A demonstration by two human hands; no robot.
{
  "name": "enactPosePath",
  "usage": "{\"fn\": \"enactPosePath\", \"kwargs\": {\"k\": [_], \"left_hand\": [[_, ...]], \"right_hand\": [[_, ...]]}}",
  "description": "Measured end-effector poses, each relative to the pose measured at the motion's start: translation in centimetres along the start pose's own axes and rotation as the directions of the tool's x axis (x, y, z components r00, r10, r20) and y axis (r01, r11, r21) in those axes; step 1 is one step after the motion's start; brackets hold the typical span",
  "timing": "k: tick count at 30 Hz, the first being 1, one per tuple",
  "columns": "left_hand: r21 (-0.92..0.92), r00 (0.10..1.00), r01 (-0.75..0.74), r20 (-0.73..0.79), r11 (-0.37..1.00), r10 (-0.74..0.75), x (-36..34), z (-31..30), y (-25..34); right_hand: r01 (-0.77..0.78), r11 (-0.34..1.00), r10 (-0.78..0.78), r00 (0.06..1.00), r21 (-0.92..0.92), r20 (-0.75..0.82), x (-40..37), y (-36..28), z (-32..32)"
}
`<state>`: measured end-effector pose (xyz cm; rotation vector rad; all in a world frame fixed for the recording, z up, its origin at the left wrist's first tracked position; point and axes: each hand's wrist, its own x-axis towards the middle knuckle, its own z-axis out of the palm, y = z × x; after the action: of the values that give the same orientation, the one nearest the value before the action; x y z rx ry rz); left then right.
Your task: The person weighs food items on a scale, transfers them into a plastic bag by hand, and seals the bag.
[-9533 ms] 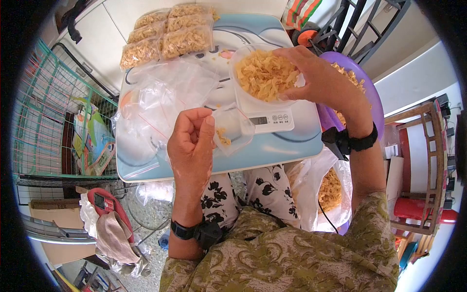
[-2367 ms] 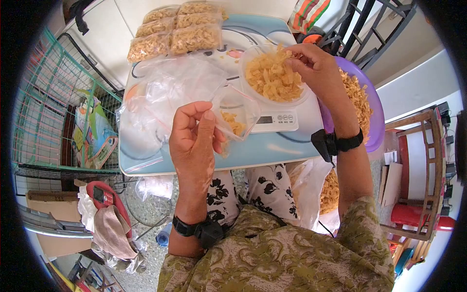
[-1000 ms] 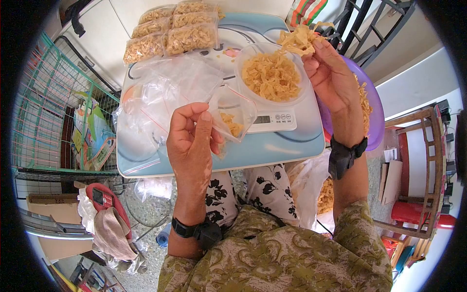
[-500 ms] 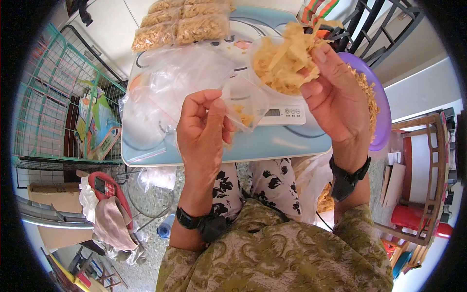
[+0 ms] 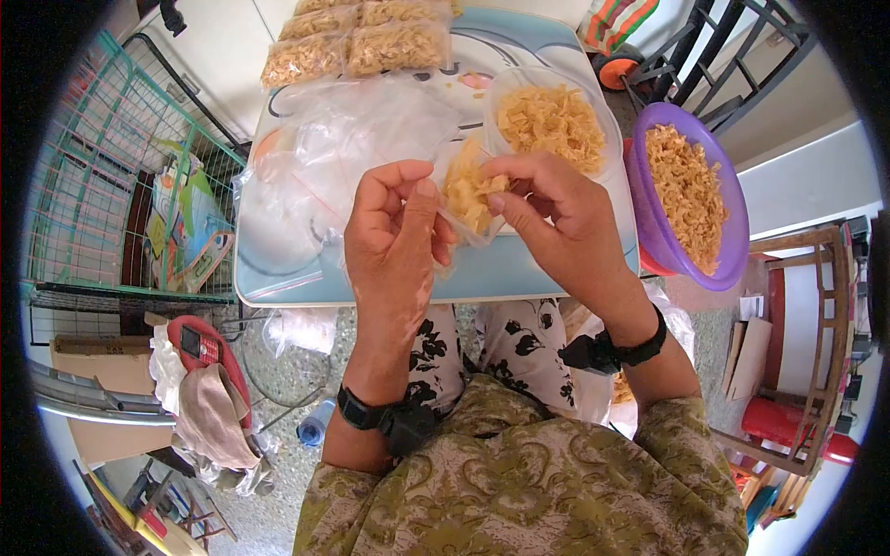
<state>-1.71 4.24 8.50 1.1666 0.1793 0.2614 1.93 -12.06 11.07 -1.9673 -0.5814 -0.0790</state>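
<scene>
Above the near part of the light-blue and white table with round corners (image 5: 533,280), a small, clear plastic bag (image 5: 471,227) is held up by its left edge, pinched between the thumb and fingers of the left hand (image 5: 394,218). A bunch of thin, crinkly, pale yellow flakes (image 5: 470,176) is gripped at the bag's mouth by the closed thumb and fingertips of the right hand (image 5: 561,218). How much of the bunch is inside cannot be told.

Flakes could be spilled if the soft bag is let fold shut, since only one side seems to be held. Thin bits could be snapped if squeezed hard.

Just beyond the right hand, a round, clear plastic tub (image 5: 521,79) full of flakes could be bumped. A purple oval plastic basin (image 5: 737,190), heaped with flakes, is seen farther right. Between the left hand and the fat, filled clear bags (image 5: 399,46) at the far edge, the way is blocked by a loose heap of thin clear bags (image 5: 338,153).
</scene>
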Motion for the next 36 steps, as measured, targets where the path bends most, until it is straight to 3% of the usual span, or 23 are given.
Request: {"fn": "enactPosePath", "kwargs": {"k": [1,7,11,13,16,19,23,25,29,31,34,36], "left_hand": [[-0.011,1.0,-0.001,-0.003,1.0,0.001,0.0,0.0,0.0],[0.097,1.0,0.016,-0.022,0.995,-0.014,-0.3,0.5,0.5],[0.089,0.999,-0.035,0.032,0.995,0.033,-0.5,0.5,0.4],[0.127,0.996,-0.069,0.066,0.989,0.061,-0.7,0.7,0.5],[0.104,0.988,-0.085,0.14,0.991,0.07,-0.9,0.6,0.3],[0.135,0.99,-0.097,0.113,0.986,0.082,-0.9,0.7,0.3],[0.108,0.998,-0.055,0.014,0.993,0.054,-0.4,-0.2,0.4],[0.021,0.999,-0.04,0.024,0.999,0.039,-0.2,-0.8,0.4],[-0.006,0.999,-0.034,0.015,0.999,0.034,-0.2,-0.7,0.3],[0.033,0.999,-0.037,-0.01,0.999,0.037,-0.3,-0.3,0.4],[0.068,0.998,-0.06,0.039,0.996,0.058,-0.7,0.1,0.7],[0.056,0.994,-0.042,0.101,0.998,0.036,-1.1,0.0,1.0]], "right_hand": [[0.144,0.98,-0.144,0.99,-0.136,0.014,0.1,0.1,0.0],[0.312,0.878,-0.257,0.947,-0.362,0.193,0.7,0.2,-0.2],[0.309,0.858,-0.179,0.928,-0.41,0.326,1.1,-0.4,-0.3],[0.382,0.804,-0.187,0.89,-0.456,0.416,1.4,-0.3,-0.2],[0.383,0.737,-0.114,0.883,-0.557,0.455,1.4,-0.6,0.4],[0.358,0.692,-0.09,0.904,-0.627,0.417,1.5,-0.3,0.6],[0.263,0.782,-0.079,0.941,-0.565,0.329,1.1,-0.6,0.2],[0.016,0.914,0.116,0.947,-0.405,0.3,0.8,-1.7,-0.5],[0.021,0.941,0.12,0.912,-0.337,0.393,-0.2,-1.9,-1.1],[0.308,0.918,-0.147,0.848,-0.25,0.509,-0.7,-1.3,-0.7],[0.419,0.879,-0.265,0.826,-0.227,0.498,-0.8,-0.6,0.1],[0.414,0.87,-0.221,0.812,-0.268,0.54,-0.3,0.0,0.6]]}}
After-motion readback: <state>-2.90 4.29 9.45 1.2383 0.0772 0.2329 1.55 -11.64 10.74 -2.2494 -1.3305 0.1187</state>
